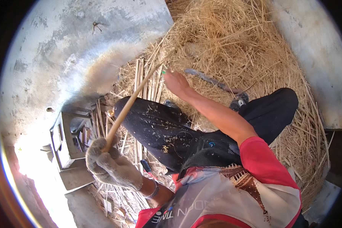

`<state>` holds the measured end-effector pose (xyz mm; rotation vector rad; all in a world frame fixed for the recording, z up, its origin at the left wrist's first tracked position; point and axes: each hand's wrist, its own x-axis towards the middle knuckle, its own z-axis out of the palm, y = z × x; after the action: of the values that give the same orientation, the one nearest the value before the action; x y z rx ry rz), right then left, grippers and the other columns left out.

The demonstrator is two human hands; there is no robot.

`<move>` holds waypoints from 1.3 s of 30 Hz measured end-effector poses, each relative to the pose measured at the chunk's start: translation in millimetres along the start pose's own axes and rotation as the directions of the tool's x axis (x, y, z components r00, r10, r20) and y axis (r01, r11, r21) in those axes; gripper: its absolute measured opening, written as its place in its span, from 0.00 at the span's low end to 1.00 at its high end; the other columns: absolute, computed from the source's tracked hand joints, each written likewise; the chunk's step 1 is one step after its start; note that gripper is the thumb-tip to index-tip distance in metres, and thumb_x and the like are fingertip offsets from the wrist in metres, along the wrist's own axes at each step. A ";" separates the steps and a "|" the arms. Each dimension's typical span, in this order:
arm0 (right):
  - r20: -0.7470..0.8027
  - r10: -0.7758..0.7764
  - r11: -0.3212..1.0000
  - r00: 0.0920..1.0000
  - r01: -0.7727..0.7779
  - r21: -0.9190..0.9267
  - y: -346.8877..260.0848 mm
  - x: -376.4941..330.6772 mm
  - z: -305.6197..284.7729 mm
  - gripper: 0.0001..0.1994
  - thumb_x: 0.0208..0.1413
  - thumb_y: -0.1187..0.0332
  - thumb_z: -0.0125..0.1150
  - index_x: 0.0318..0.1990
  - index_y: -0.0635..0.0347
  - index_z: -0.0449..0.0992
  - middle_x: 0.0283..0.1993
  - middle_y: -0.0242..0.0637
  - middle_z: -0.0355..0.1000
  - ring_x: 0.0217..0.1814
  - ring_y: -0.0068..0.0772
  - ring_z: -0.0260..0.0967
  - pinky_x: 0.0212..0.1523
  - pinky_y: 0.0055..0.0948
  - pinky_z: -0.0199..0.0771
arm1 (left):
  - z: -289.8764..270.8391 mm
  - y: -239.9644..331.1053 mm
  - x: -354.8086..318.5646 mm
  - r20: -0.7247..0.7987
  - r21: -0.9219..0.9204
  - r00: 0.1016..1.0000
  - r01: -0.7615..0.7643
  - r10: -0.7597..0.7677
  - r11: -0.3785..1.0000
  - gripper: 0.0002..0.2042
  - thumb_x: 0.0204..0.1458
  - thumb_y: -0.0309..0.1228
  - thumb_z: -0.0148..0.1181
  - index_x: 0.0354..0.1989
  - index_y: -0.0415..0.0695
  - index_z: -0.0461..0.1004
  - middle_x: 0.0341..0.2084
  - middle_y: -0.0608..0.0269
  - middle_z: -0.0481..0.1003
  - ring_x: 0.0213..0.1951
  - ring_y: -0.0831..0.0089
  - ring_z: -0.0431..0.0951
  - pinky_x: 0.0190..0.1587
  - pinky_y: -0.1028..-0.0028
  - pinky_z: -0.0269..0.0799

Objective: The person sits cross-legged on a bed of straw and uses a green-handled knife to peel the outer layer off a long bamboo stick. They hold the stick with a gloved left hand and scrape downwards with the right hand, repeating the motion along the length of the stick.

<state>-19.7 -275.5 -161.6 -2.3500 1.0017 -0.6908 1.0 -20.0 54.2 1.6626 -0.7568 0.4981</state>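
Head view: left hand in a grey knitted work glove (109,164) is clenched around the lower end of a long pale bamboo strip (131,102), which slants up across the black-trousered knee (155,125). Bare right hand (175,83) pinches the strip's far end above the heap of dry yellow straw (231,45).

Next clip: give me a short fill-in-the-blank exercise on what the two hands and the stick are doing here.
1. The left hand wears a knitted ____ and grips the lower end of the long stick.
2. The right hand is ____, held at the stick's far end.
3. The stick slants above the person's ____-trousered leg.
4. The floor around is heaped with ____.

Missing words: glove; bare; black; straw
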 end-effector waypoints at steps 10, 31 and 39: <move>-0.058 0.128 0.980 0.990 -0.136 -0.142 27.9 -1.4 11.0 0.15 0.65 0.68 0.47 0.49 0.75 0.69 0.25 0.52 0.74 0.26 0.51 0.76 0.26 0.48 0.76 | -0.4 -3.9 3.8 0.052 -0.327 0.996 0.086 -0.073 0.941 0.15 0.58 0.33 0.60 0.45 0.33 0.72 0.39 0.49 0.76 0.36 0.61 0.81 0.36 0.71 0.85; 0.366 0.366 0.917 0.856 -0.399 0.016 22.6 -54.2 -94.7 0.19 0.63 0.71 0.51 0.60 0.66 0.65 0.37 0.54 0.77 0.36 0.47 0.78 0.32 0.41 0.77 | -8.3 0.6 -11.0 0.064 -0.299 0.993 0.111 -0.097 0.948 0.15 0.55 0.30 0.59 0.41 0.26 0.75 0.34 0.44 0.77 0.26 0.67 0.80 0.25 0.79 0.76; -0.175 -0.331 0.858 0.927 0.373 0.354 -128.5 -120.9 -123.2 0.08 0.64 0.68 0.54 0.40 0.64 0.68 0.18 0.49 0.67 0.19 0.53 0.71 0.18 0.42 0.69 | 12.3 3.5 -31.6 -0.107 -0.408 0.993 -0.002 -0.046 0.913 0.21 0.48 0.28 0.65 0.45 0.21 0.71 0.32 0.43 0.77 0.25 0.64 0.80 0.20 0.81 0.72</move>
<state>-103.2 -134.7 -21.8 -2.1747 0.4164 -1.0589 -24.5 -25.6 32.2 1.2403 -0.7012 0.3838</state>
